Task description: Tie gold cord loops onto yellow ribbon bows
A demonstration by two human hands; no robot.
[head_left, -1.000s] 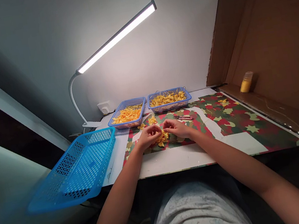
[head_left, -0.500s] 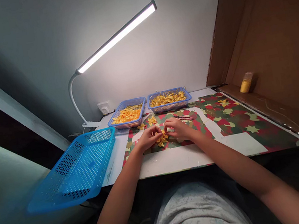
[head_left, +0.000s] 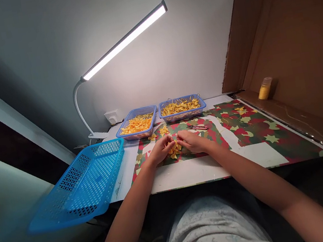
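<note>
My left hand [head_left: 160, 150] and my right hand [head_left: 194, 141] meet low over the table, fingertips almost touching. Between and under them is a yellow ribbon bow [head_left: 174, 152], partly covered by the fingers. The left thumb and fingers are closed on the bow. A pinch closes the right hand at the bow's right side; whether it grips ribbon or something thinner is hidden. Just beyond my hands lie two more yellow bows, one larger [head_left: 163, 130] and one smaller [head_left: 152, 137]. Thread snips [head_left: 198, 127] rest behind my right hand.
A blue basket [head_left: 96, 178] stands left, overhanging the front edge. Behind are a basket of yellow ribbon pieces [head_left: 123, 137] and a basket of gold ties [head_left: 182, 116]. A lamp [head_left: 125, 42] hangs above. Right are yellow bows [head_left: 240, 111] and a yellow-filled bottle [head_left: 264, 89].
My right hand's fingers have curled in and lowered toward the bow. The left hand stays nearly where it was, still closed at the bow.
</note>
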